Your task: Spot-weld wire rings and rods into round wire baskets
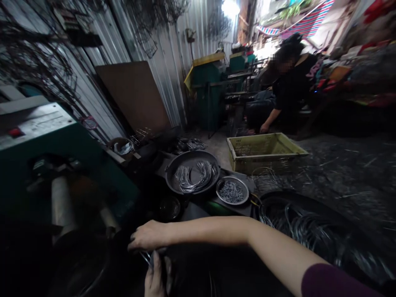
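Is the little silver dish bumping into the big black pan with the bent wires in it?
Touching. In the head view, the small metal dish sits right beside the black pan, and their rims meet with no gap showing.

Wire loops [193, 175] lie in a pan [173, 165] — small dish [232, 192] right, crate [266, 150] behind.

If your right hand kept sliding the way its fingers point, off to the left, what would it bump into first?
Probably the green machine: the right hand, over the wire pieces that the left hand holds, points at its dark lower part and rollers. Depth there is hard to judge.
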Available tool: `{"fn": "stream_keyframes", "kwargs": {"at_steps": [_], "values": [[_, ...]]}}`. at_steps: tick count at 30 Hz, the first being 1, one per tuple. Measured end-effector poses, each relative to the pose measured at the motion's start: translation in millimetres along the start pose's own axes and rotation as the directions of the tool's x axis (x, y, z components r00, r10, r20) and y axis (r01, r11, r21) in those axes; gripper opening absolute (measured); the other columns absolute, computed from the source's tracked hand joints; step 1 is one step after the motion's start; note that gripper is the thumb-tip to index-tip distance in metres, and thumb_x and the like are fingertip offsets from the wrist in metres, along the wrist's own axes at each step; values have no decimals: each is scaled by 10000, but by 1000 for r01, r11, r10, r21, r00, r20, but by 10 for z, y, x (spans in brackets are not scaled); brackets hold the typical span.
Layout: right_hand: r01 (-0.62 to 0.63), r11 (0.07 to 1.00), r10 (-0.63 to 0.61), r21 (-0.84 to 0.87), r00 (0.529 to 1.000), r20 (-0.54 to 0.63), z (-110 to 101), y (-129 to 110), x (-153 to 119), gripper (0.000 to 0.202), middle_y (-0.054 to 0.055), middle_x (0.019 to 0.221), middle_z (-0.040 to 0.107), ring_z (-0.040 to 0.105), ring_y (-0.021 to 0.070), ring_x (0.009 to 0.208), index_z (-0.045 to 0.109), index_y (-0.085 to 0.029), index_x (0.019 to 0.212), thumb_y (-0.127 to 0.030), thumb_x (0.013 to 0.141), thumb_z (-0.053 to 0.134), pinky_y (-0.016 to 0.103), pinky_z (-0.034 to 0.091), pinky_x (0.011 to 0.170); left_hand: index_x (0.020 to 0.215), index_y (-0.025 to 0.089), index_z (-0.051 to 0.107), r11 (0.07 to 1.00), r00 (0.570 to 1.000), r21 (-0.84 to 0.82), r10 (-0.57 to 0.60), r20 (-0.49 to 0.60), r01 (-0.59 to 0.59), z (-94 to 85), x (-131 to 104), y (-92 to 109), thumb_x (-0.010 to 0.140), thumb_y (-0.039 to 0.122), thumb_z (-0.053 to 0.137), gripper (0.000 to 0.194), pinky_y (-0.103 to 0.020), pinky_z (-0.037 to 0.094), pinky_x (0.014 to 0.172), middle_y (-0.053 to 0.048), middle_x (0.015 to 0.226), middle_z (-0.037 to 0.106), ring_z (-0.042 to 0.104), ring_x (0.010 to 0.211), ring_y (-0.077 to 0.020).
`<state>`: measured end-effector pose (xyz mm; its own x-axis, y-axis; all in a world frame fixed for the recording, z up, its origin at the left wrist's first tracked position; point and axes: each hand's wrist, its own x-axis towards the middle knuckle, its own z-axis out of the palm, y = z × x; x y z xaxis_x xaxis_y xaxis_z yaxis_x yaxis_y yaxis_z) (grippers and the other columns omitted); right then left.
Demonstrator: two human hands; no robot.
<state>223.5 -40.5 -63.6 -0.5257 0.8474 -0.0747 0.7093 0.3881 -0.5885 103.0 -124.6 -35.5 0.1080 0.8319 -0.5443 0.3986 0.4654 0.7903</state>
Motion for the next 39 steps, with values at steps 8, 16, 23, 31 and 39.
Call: {"fn": "stream_keyframes", "kwargs": {"at_steps": [8, 16, 23, 31, 39], "values": [[-55, 995, 56, -81, 998, 13, 288, 224, -89, 548, 39, 1059, 622, 617, 205, 881, 199, -270, 1497, -212, 962, 298, 320, 457, 570, 885, 143, 690, 997, 999, 63, -46, 8, 45, -163, 277, -127, 622, 641, 717, 565, -349, 517, 884, -103, 1006, 656, 541, 1132, -317], [-308, 833, 346, 460, 938, 2, 467, 69, -867, 367, 79, 1038, 637, 613, 183, 918, 577, -151, 1217, -317, 955, 380, 264, 477, 757, 960, 156, 693, 996, 995, 29, -89, 38, 88, -377, 462, -156, 605, 651, 732, 611, -208, 509, 750, -58, 953, 670, 618, 960, -219], [-328, 435, 350, 839, 920, 178, 585, -166, -1063, 247, 25, 917, 660, 597, 140, 848, 681, -133, 979, -317, 829, 614, 199, 440, 770, 925, 87, 701, 985, 969, 122, -146, 197, 123, -187, 686, 84, 441, 669, 797, 764, -260, 481, 861, -116, 991, 658, 588, 1010, -263], [-494, -64, 86, 867, 863, 498, 513, -29, -929, 437, 65, 894, 645, 523, 67, 579, 623, -116, 1141, -401, 810, 638, 153, 394, 474, 1177, 171, 587, 936, 973, 271, 232, 8, -225, -683, -96, -54, 904, 433, 523, 383, -284, 458, 849, -73, 955, 633, 591, 883, -161], [-549, 68, 307, 833, 806, 506, 567, -166, -762, 196, 72, 645, 615, 573, 111, 520, 691, -80, 863, -157, 683, 709, 178, 449, 468, 1404, 188, 299, 215, 731, 762, 522, 440, -611, -750, -833, -1224, 779, 354, 634, 728, -547, 304, 1029, -156, 1275, 408, 373, 1200, -327]]}}
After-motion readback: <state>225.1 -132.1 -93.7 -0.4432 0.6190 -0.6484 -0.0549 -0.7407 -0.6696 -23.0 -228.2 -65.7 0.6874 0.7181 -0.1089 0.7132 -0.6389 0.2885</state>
